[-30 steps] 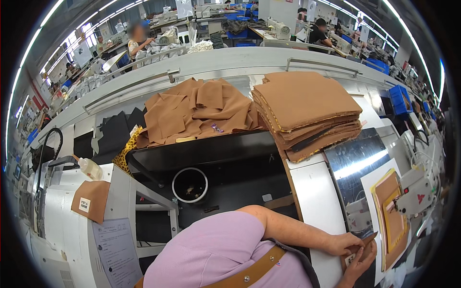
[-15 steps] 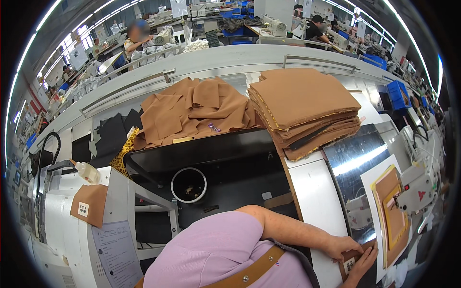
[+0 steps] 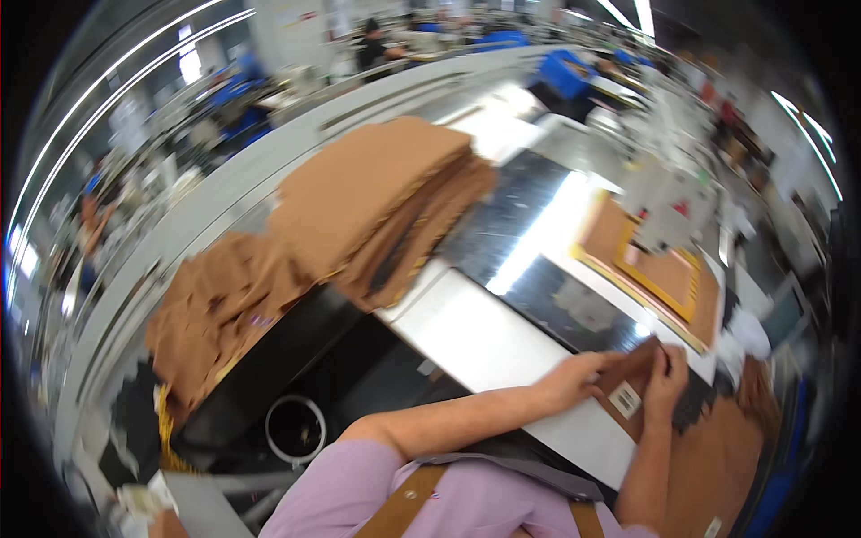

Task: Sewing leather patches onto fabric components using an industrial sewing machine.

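Left hand (image 3: 577, 378) and right hand (image 3: 665, 380) pinch brown fabric panel (image 3: 634, 367) by opposite edges; even tension should keep white label (image 3: 625, 400) uncreased.

1. Brown fabric piece (image 3: 639, 368): flat, slanted, held at opposite edges by the left fingers (image 3: 588, 368) and right fingers (image 3: 669, 364), over the pale counter (image 3: 484, 332).
2. White label (image 3: 625, 400): rectangular, dark-marked, on its visible face, print blurred.
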Demonstrator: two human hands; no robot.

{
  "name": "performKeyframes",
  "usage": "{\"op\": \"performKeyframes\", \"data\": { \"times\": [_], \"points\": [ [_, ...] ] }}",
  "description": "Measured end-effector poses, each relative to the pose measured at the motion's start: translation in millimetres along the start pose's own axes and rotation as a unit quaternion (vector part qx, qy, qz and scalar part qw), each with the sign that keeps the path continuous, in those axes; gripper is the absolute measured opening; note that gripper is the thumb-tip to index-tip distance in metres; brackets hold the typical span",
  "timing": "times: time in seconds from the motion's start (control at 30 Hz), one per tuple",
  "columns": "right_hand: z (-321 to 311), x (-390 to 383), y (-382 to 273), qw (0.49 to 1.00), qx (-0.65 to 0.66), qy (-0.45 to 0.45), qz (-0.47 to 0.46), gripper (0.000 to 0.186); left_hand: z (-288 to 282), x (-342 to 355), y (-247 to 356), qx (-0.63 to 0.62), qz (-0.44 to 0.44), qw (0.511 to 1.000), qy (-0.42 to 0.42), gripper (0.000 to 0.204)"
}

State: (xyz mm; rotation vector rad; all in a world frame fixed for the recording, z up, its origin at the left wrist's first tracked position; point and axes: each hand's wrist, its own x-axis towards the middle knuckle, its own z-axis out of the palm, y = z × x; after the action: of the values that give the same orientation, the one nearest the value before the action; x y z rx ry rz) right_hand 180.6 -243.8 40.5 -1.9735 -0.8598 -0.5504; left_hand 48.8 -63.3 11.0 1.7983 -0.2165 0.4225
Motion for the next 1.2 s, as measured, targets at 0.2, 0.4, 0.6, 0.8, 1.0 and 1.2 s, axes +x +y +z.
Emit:
{"op": "performKeyframes", "data": {
  "times": [0.2,0.4,0.6,0.8,1.0,1.2],
  "points": [
    [-8,5,1,0.998,0.057,0.02,0.032,0.006,3,6,11,0.066,-0.137,0.987,0.048,0.055],
    [-13,1,1,0.998,0.054,0.037,0.005,0.008,7,4,8,0.163,-0.09,0.982,0.031,0.052],
    [-9,0,-1,0.994,-0.01,0.007,-0.105,0.007,-2,14,25,0.28,0.007,0.957,0.077,0.055],
    [-1,-4,-9,0.988,0.015,-0.047,-0.147,0.01,-9,51,38,0.178,0.013,0.983,0.05,0.021],
    [-13,2,2,0.991,0.0,-0.098,-0.095,0.011,-29,71,26,0.191,-0.019,0.981,0.005,0.007],
    [-40,16,25,0.982,0.069,-0.15,0.097,0.018,-68,107,-12,0.062,-0.153,0.986,0.03,0.007]
  ]
}}
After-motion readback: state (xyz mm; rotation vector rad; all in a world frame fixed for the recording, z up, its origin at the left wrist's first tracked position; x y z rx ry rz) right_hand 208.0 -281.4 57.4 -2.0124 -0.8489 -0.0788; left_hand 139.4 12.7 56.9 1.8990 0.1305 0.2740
